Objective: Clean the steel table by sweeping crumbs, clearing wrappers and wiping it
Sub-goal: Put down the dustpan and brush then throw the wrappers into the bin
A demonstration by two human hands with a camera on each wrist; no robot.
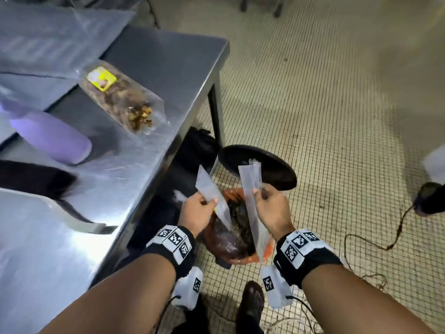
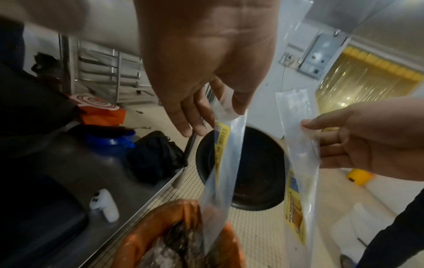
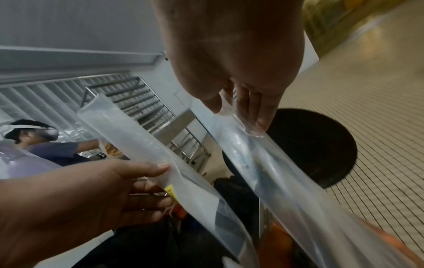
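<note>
Head view: I have an empty clear wrapper in each hand, both hanging over the orange-lined bin.

My left hand (image 1: 196,209) pinches the left wrapper (image 1: 212,196) between thumb and fingers, and my right hand (image 1: 271,208) pinches the right wrapper (image 1: 251,203) the same way. Each wrapper's long axis runs steeply down from the pinch, with its lower end reaching the mouth of the bin (image 1: 237,239) directly beneath and between my hands. I judge the drop needs only a release, and neither hand is clearly nearer. The black lid (image 1: 258,169) lies on the floor just beyond the hands, and the steel table (image 1: 149,150) stands to the left of my left hand. The left wrist view shows yellow printing on both wrappers, which the head view barely shows.
</note>
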